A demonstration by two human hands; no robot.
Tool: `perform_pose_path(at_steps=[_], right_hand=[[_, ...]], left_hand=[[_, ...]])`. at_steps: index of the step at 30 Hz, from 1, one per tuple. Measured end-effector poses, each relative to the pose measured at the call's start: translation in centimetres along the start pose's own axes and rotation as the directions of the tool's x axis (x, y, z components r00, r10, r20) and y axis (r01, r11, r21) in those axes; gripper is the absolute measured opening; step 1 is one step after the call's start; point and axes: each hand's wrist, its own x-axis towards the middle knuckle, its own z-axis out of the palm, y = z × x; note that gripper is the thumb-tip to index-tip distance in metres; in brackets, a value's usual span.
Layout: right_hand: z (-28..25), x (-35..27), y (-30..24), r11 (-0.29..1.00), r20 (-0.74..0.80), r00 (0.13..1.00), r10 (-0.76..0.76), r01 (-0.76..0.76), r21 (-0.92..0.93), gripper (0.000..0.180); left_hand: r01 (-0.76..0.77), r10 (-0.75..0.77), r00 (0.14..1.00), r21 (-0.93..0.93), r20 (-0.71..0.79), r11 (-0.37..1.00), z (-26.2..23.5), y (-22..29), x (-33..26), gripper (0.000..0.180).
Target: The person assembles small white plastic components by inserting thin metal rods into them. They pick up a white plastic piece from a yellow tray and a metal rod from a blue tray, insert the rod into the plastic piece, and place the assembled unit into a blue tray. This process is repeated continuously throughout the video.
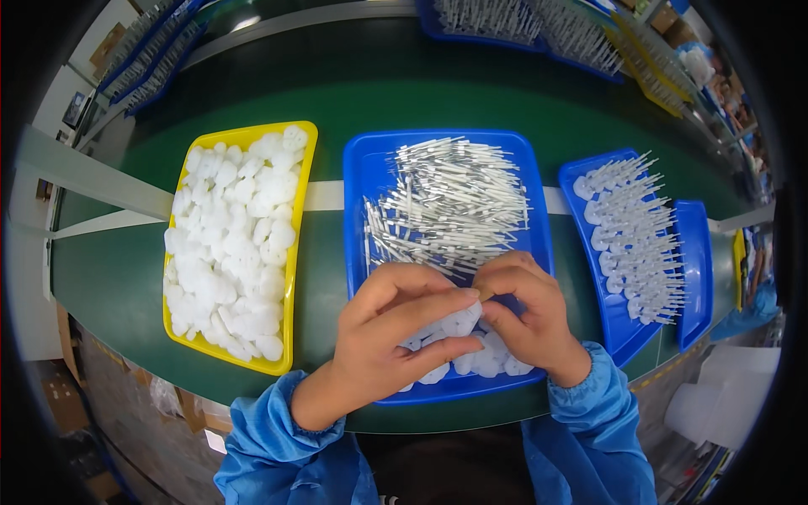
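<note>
Above the near part of a blue tray, my left hand is closed round a white round plastic piece, gripping it between thumb and fingers. My right hand meets it at the piece's right edge, its thumb and forefinger pinched together; whatever is between those fingertips is hidden. Beyond my hands, a heap of thin white rods with metallic-looking parts fills the tray's far part. Several more white round pieces lie in its near end, partly covered by my hands.
To the left stands a yellow tray heaped with white round pieces. At right, a blue tray holds rows of round pieces with upright rods, beside another blue tray. More rod-filled trays stand behind the green table.
</note>
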Motion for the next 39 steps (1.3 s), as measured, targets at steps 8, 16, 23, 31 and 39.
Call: perform_pose_path(at_steps=[8, 16, 23, 31, 39], right_hand=[[-0.2, 0.2, 0.0, 0.989, 0.059, 0.997, 0.047, -0.055, 0.141, 0.021], [-0.6, 0.6, -2.8, 0.684, 0.101, 0.888, 0.448, -0.413, 0.602, 0.018], [0.1, 0.7, -1.7, 0.67, 0.289, 0.957, -0.025, 0.231, -0.706, 0.018], [-2.1, 1.9, -1.4, 0.933, 0.091, 0.99, 0.103, -0.064, -0.354, 0.027], [0.0, 1.4, -1.7, 0.992, -0.043, 0.994, 0.103, -0.106, -0.066, 0.027]], left_hand=[[-0.064, 0.065, 0.998, 0.103, -0.003, 0.993, -0.1, -0.1, 0.3, 0.055], [0.21, -0.21, 0.978, -0.06, 0.005, 0.976, -1.1, -0.7, 0.6, 0.037], [0.482, -0.532, 0.846, -0.483, 0.04, 0.731, -0.8, -0.9, 0.1, 0.036], [0.425, -0.416, 0.904, -0.317, 0.099, 0.848, -1.6, -1.8, 0.4, 0.059], [0.375, -0.358, 0.919, -0.085, 0.165, 0.923, -0.8, -0.1, 0.7, 0.062]])
